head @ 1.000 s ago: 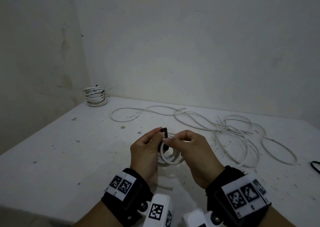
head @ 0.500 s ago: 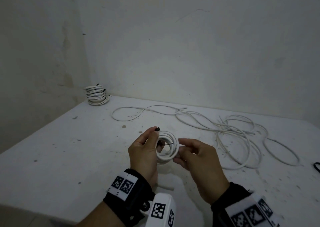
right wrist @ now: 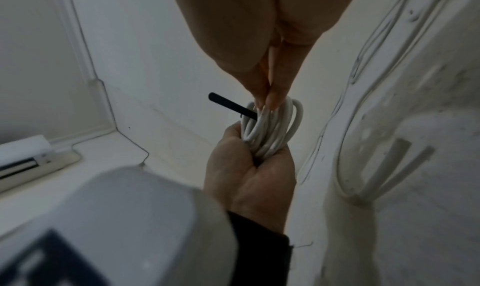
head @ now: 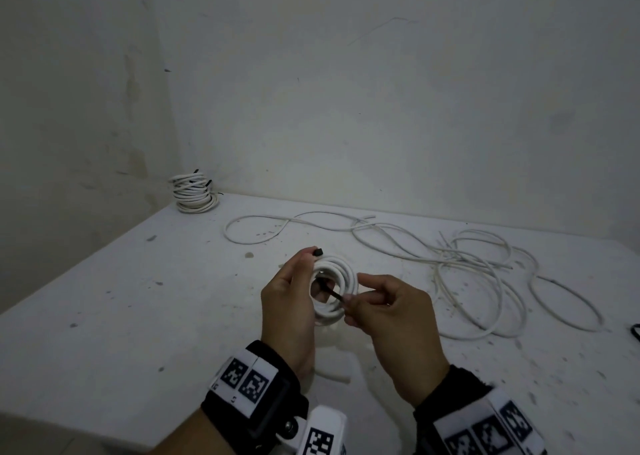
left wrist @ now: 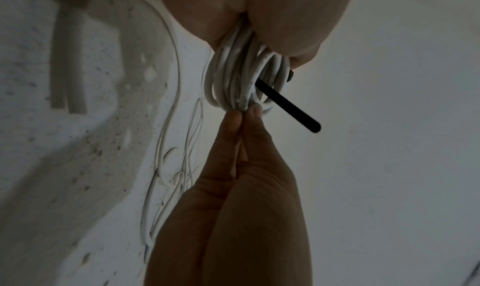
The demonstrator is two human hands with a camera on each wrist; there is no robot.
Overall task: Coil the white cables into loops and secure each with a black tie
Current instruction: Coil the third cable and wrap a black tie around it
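My left hand (head: pixel 294 298) grips a small coil of white cable (head: pixel 349 278) by its left side and holds it upright above the table (head: pixel 138 316). The black tie's head (head: pixel 318 252) sits at my left fingertip on top of the coil. Its strap (head: pixel 327 288) runs through the coil's hole, and its free end (left wrist: pixel 306 122) sticks out loose. My right hand (head: pixel 391 316) pinches thumb and finger together at the coil's right rim (right wrist: pixel 275 118), right beside the strap. In the right wrist view my left hand (right wrist: pixel 249 179) wraps the coil from below.
A stack of tied coils (head: pixel 192 193) stands in the back left corner against the wall. Loose white cables (head: pixel 467 274) sprawl over the back right of the table. A short cable piece (head: pixel 332 375) lies under my hands. Something black (head: pixel 635 331) shows at the right edge.
My right hand left the top of the coil, where both hands held the tie, and dropped to its right rim. The strap now passes through the coil's hole.
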